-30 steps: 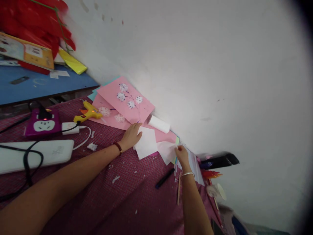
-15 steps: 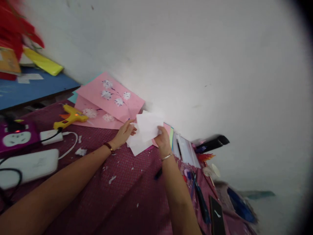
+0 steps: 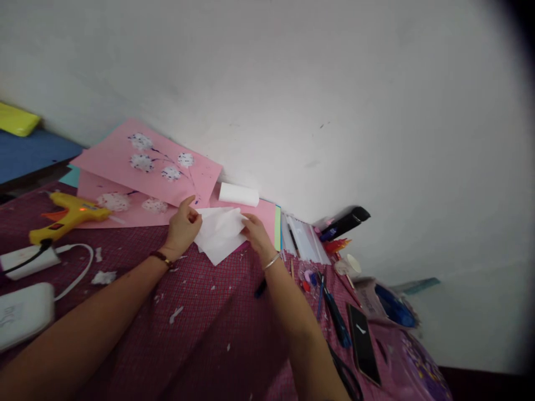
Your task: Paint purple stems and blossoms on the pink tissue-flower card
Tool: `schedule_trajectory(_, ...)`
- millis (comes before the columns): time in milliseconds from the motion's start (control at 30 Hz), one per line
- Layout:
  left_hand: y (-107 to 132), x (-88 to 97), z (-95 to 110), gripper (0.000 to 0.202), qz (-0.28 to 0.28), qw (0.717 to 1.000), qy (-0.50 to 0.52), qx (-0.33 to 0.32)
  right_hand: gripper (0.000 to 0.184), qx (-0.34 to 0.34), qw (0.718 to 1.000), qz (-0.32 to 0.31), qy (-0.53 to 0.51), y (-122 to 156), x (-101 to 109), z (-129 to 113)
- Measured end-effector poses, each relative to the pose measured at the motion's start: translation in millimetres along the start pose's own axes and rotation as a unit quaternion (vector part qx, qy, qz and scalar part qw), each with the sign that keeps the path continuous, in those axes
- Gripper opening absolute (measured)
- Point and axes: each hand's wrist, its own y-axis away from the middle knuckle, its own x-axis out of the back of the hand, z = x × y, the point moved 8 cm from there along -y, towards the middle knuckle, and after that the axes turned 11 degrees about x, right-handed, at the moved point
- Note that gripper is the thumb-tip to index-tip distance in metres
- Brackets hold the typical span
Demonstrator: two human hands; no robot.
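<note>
Thin white tissue sheets (image 3: 221,231) lie at the back of the cloth-covered table, the top one crumpled and partly lifted. My right hand (image 3: 256,234) pinches the upper right edge of the top tissue between thumb and fingers. At the left edge of the sheets, my left hand (image 3: 184,227) is closed, its fingers curled against the tissue; its exact hold is partly hidden. Just behind lies a white roll (image 3: 239,194) on pink paper. Left of it rests a pink sheet (image 3: 112,159) decorated with white, purple-flecked blossoms, overlapping another decorated pink sheet (image 3: 90,186).
A yellow glue gun (image 3: 69,214) with a lit orange lamp lies at left, near a white power bank (image 3: 27,314) and cable. Paper scraps (image 3: 103,277) litter the cloth. On the right are a phone (image 3: 363,344), brushes and a black tube (image 3: 346,223). A wall rises behind.
My view has swung right, shifting the table items leftward. The upper white sheet has come down and crumpled; the white roll now shows behind it. My left hand's fingers have curled in.
</note>
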Motion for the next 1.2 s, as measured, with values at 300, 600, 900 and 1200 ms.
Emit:
schedule_trajectory(300,35,-22.4,53,0.045,-0.073,0.943,-0.218,-0.241,0.020,0.003,0.987,0.153,0.056,-4,141,-31)
schedule_trajectory(600,65,-70.1,27,0.043,-0.247,0.871,-0.333,-0.264,0.025,-0.008,0.989,0.148,0.014,-10,149,-21)
schedule_trajectory(900,63,-70.1,27,0.040,-0.247,0.879,-0.309,-0.267,0.030,0.016,0.992,0.124,0.008,-13,127,-18)
schedule_trajectory(1200,62,-70.6,27,0.039,-0.247,0.879,-0.306,-0.271,0.045,0.072,0.991,0.112,-0.002,-9,118,-26)
